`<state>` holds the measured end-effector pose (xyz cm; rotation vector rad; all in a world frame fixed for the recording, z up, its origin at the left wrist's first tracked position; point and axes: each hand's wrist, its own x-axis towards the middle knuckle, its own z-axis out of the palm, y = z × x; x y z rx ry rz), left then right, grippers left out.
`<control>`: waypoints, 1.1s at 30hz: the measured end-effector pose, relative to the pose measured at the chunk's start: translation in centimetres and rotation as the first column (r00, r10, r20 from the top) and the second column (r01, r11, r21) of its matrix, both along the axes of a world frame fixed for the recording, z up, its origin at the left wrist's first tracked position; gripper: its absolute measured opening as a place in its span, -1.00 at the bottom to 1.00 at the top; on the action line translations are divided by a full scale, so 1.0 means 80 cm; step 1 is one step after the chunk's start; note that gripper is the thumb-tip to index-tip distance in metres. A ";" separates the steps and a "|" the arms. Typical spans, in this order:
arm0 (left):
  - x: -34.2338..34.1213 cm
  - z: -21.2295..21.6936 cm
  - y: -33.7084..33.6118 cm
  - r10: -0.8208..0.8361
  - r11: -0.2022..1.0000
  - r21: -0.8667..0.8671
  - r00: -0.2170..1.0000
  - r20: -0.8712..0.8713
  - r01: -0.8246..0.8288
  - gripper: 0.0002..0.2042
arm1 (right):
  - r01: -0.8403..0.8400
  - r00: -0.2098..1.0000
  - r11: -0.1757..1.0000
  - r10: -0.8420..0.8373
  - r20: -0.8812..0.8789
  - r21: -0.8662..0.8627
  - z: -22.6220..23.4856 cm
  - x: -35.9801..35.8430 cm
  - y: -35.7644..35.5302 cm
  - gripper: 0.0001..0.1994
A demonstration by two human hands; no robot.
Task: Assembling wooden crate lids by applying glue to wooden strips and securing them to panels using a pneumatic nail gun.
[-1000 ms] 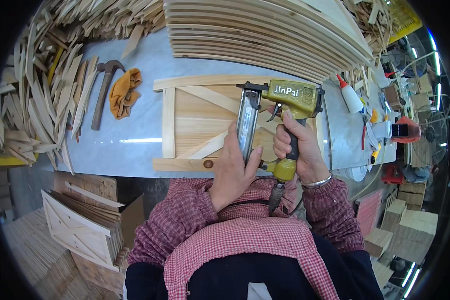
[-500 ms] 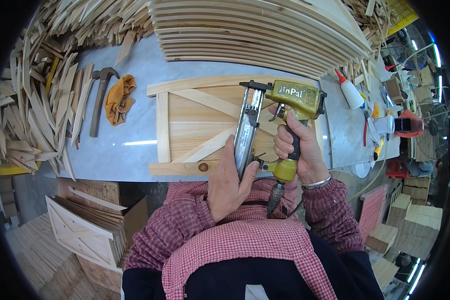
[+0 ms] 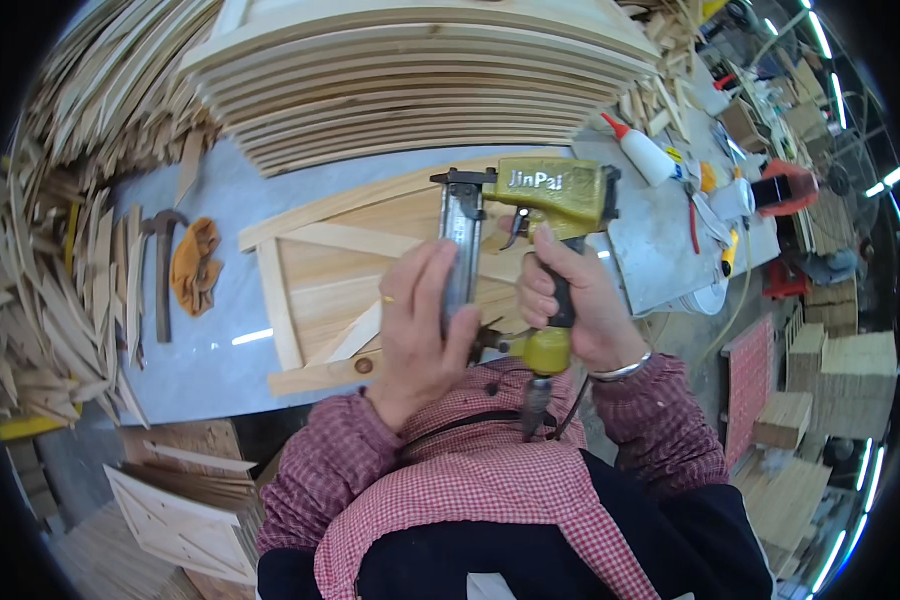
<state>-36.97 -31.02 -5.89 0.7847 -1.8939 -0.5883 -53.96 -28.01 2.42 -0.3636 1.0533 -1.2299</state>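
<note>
My right hand [image 3: 598,305] is wrapped round the dark grip of a yellow-green pneumatic nail gun [image 3: 570,190], with a finger near its trigger. On the gun's silver magazine [image 3: 461,235], my left hand [image 3: 415,325] has its fingers on one side and its thumb on the other. The gun is held above a wooden panel [image 3: 315,278], a plank frame with diagonal slats and a dark knot in its near rail. That panel lies on the grey-blue tabletop, partly hidden by my hands and the gun. An air hose fitting [image 3: 536,405] hangs from the grip's lower end.
Behind the panel stands a stack of framed boards [image 3: 430,85]. To the left lie a hammer [image 3: 163,285], an orange cloth [image 3: 196,268] and heaped wood strips [image 3: 50,340]. A white glue bottle [image 3: 645,155] and small tools are on the right. Finished panels [image 3: 185,525] stand below left.
My view has turned, so the table and panel appear tilted. My left fingers have curled round the magazine, where they lay straighter before. The nail gun stays in my right hand.
</note>
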 end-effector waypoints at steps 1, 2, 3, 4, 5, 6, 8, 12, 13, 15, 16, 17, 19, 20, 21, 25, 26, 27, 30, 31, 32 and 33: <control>0.003 0.000 -0.011 -0.023 1.000 -0.017 0.999 -0.022 0.023 -0.50 | -0.010 0.992 1.000 0.009 -0.127 -0.005 0.013 -0.018 0.009 -0.66; 0.011 -0.001 -0.030 0.036 0.999 -0.004 0.990 0.139 -0.036 -0.52 | -0.023 0.967 1.000 0.020 -0.253 -0.010 0.025 -0.038 0.017 -0.71; 0.020 -0.002 -0.052 0.099 0.995 -0.001 0.953 0.286 -0.103 -0.53 | -0.007 0.967 1.000 0.002 -0.253 -0.019 0.036 -0.058 0.026 -0.71; 0.030 -0.005 -0.074 0.132 0.991 -0.071 0.914 0.383 -0.114 -0.54 | -0.013 0.826 0.999 0.027 -0.564 0.030 0.045 -0.079 0.039 -0.71; 0.040 -0.009 -0.094 0.173 0.984 -0.124 0.868 0.466 -0.129 -0.55 | -0.053 0.606 0.998 0.052 -0.794 0.025 0.050 -0.100 0.051 -0.71; 0.048 -0.013 -0.114 0.167 0.984 -0.140 0.870 0.465 -0.114 -0.55 | 0.011 0.590 0.997 0.058 -0.805 0.080 0.046 -0.120 0.057 -0.71; 0.057 -0.021 -0.143 0.158 0.981 -0.187 0.760 0.630 -0.049 -0.58 | -0.082 0.081 0.994 -0.066 -0.995 -0.073 0.016 -0.155 0.060 -0.64; 0.056 -0.030 -0.175 0.102 0.991 -0.137 0.665 0.739 0.000 -0.65 | -0.125 -0.406 0.991 -0.095 -0.909 -0.047 -0.039 -0.217 0.071 -0.51; 0.054 -0.031 -0.180 0.092 0.994 -0.111 0.642 0.761 -0.011 -0.65 | -0.097 -0.510 0.995 -0.053 -0.858 -0.003 -0.051 -0.229 0.072 -0.46; 0.053 -0.034 -0.191 0.078 0.993 -0.116 0.637 0.767 0.018 -0.69 | -0.061 -0.531 0.997 0.003 -0.847 0.041 -0.070 -0.244 0.071 -0.43; 0.053 -0.034 -0.196 0.067 0.994 -0.108 0.628 0.775 0.027 -0.71 | -0.008 -0.556 0.996 0.071 -0.828 0.091 -0.078 -0.249 0.070 -0.39; 0.056 -0.034 -0.199 0.076 0.991 -0.125 0.627 0.775 0.035 -0.71 | 0.058 -0.570 0.987 0.154 -0.808 0.147 -0.084 -0.253 0.069 -0.36; 0.064 -0.031 -0.197 0.033 0.994 -0.091 0.619 0.784 0.063 -0.71 | 0.085 -0.559 0.983 0.180 -0.809 0.160 -0.094 -0.259 0.066 -0.35; 0.068 -0.028 -0.193 0.007 0.995 -0.066 0.616 0.787 0.073 -0.71 | 0.123 -0.548 0.975 0.224 -0.806 0.188 -0.098 -0.260 0.063 -0.35; 0.074 -0.022 -0.185 0.015 0.994 -0.076 0.611 0.791 0.075 -0.71 | 0.146 -0.544 0.970 0.244 -0.803 0.195 -0.101 -0.262 0.060 -0.35; 0.105 0.019 -0.136 -0.059 0.986 0.150 0.692 0.719 -0.072 -0.73 | 0.138 -0.449 0.987 0.134 -0.883 0.079 -0.113 -0.263 0.048 -0.34; 0.114 0.031 -0.124 -0.064 0.969 0.211 0.693 0.718 -0.129 -0.72 | 0.122 -0.454 0.990 0.119 -0.883 0.071 -0.114 -0.263 0.045 -0.34; 0.125 0.044 -0.111 -0.065 0.944 0.269 0.696 0.715 -0.188 -0.72 | 0.123 -0.421 0.991 0.101 -0.901 0.053 -0.113 -0.262 0.044 -0.35; 0.162 0.076 -0.078 0.044 0.975 0.123 0.705 0.708 -0.185 -0.70 | 0.104 -0.356 0.995 0.046 -0.933 0.010 -0.106 -0.259 0.043 -0.34; 0.178 0.084 -0.064 0.096 0.984 0.042 0.719 0.689 -0.172 -0.69 | 0.108 -0.368 0.993 0.080 -0.926 0.042 -0.101 -0.257 0.043 -0.36; 0.197 0.094 -0.047 0.113 0.979 0.043 0.710 0.695 -0.199 -0.69 | 0.113 -0.382 0.991 0.111 -0.918 0.073 -0.095 -0.255 0.042 -0.39; 0.221 0.107 -0.029 0.130 0.967 0.063 0.690 0.712 -0.246 -0.69 | 0.118 -0.397 0.988 0.139 -0.907 0.100 -0.088 -0.254 0.041 -0.41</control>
